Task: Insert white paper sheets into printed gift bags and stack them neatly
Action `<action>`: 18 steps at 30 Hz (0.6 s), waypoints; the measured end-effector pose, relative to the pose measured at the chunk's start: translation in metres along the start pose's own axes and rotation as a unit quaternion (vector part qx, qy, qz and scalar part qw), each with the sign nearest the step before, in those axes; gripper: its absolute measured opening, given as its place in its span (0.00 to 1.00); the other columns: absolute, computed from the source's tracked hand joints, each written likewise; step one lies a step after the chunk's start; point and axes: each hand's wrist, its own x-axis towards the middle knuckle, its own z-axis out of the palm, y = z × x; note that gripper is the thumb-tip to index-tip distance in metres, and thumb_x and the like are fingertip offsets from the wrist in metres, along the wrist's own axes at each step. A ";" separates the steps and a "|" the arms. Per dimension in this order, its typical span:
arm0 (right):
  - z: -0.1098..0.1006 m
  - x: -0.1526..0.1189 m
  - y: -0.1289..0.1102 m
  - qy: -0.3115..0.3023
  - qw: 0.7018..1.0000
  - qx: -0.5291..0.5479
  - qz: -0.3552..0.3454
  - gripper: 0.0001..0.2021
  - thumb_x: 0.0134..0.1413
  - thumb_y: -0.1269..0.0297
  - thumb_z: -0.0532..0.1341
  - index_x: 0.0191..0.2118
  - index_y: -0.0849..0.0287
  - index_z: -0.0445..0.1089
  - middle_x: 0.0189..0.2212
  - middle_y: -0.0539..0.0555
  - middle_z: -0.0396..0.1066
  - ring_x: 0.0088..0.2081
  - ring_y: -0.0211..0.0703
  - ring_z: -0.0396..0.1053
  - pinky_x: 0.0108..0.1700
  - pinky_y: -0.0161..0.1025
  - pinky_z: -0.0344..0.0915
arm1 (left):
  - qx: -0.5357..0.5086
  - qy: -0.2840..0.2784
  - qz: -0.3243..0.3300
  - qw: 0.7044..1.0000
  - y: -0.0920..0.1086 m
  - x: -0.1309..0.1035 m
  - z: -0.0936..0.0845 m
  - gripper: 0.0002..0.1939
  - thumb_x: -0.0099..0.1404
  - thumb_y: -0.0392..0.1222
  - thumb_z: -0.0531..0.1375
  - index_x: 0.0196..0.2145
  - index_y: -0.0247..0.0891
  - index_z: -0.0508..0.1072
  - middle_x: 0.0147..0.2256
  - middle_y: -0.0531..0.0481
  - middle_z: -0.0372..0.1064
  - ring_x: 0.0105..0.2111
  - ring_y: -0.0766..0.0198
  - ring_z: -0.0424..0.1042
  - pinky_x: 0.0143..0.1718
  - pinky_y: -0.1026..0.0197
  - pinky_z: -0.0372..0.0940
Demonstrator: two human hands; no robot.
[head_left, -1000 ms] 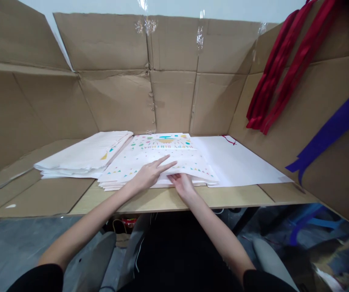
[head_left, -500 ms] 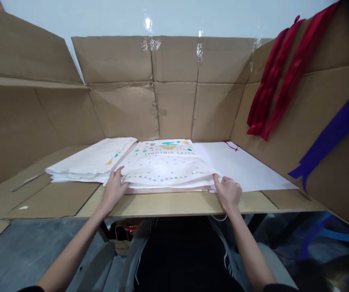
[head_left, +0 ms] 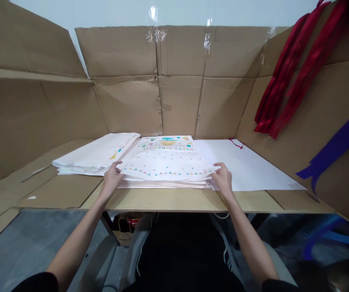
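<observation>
A white sheet printed "HAPPY BIRTHDAY", with coloured dots and a row of small triangles, lies on top of a stack of sheets. My left hand pinches its near left corner, and my right hand pinches the near right corner. Between them the near edge is lifted slightly off the stack. Whether the material is paper or thin cloth I cannot tell. To the left lies a pile of folded white sheets. A plain white sheet spreads out on the right, a thin red cord at its far edge.
Cardboard walls close in the table at the back and both sides. Red ribbons and a blue-purple strip hang on the right wall. Below the table edge stands a brown paper bag.
My right hand has shifted its hold, from a thumb-up fist to a fingertip pinch at the corner. The sheet's near edge is now straighter and raised. The view has shifted slightly.
</observation>
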 end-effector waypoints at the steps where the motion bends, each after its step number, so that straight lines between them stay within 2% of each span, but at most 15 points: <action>1: 0.001 -0.001 -0.002 -0.003 1.000 0.001 -0.005 0.22 0.37 0.77 0.52 0.43 0.60 0.67 0.21 0.47 0.65 0.27 0.41 0.62 0.30 0.33 0.53 | 0.012 0.005 -0.001 1.000 -0.002 0.001 0.000 0.32 0.48 0.36 0.51 0.53 0.35 0.65 0.31 0.49 0.69 0.33 0.58 0.69 0.34 0.62 0.61; 4: 0.002 -0.002 -0.006 -0.011 1.000 0.007 -0.011 0.21 0.38 0.77 0.52 0.42 0.60 0.68 0.22 0.48 0.65 0.27 0.41 0.62 0.31 0.34 0.53 | 0.023 0.001 -0.008 1.000 -0.006 0.005 -0.001 0.29 0.49 0.36 0.52 0.50 0.36 0.69 0.33 0.48 0.71 0.33 0.58 0.71 0.34 0.63 0.62; 8: 0.000 -0.004 -0.006 -0.007 1.000 -0.002 0.002 0.19 0.40 0.77 0.54 0.41 0.59 0.70 0.24 0.48 0.67 0.29 0.42 0.63 0.32 0.34 0.53 | 0.023 -0.032 0.000 0.999 -0.009 0.010 -0.002 0.25 0.50 0.36 0.52 0.46 0.38 0.73 0.33 0.48 0.73 0.31 0.59 0.72 0.33 0.63 0.61; 12: -0.002 -0.006 -0.004 0.003 1.000 -0.001 0.001 0.16 0.44 0.74 0.55 0.41 0.59 0.72 0.27 0.51 0.70 0.31 0.44 0.65 0.35 0.35 0.55 | 0.079 -0.041 0.024 0.996 -0.007 0.016 -0.003 0.24 0.51 0.35 0.52 0.45 0.39 0.75 0.36 0.47 0.73 0.36 0.55 0.72 0.37 0.61 0.61; 18: 0.007 -0.003 -0.008 -0.061 0.997 -0.029 -0.048 0.19 0.46 0.76 0.54 0.44 0.60 0.74 0.32 0.54 0.72 0.37 0.45 0.67 0.40 0.35 0.58 | 0.137 -0.029 0.006 0.990 -0.004 0.019 -0.005 0.23 0.53 0.36 0.53 0.45 0.41 0.76 0.40 0.45 0.74 0.40 0.49 0.71 0.37 0.58 0.62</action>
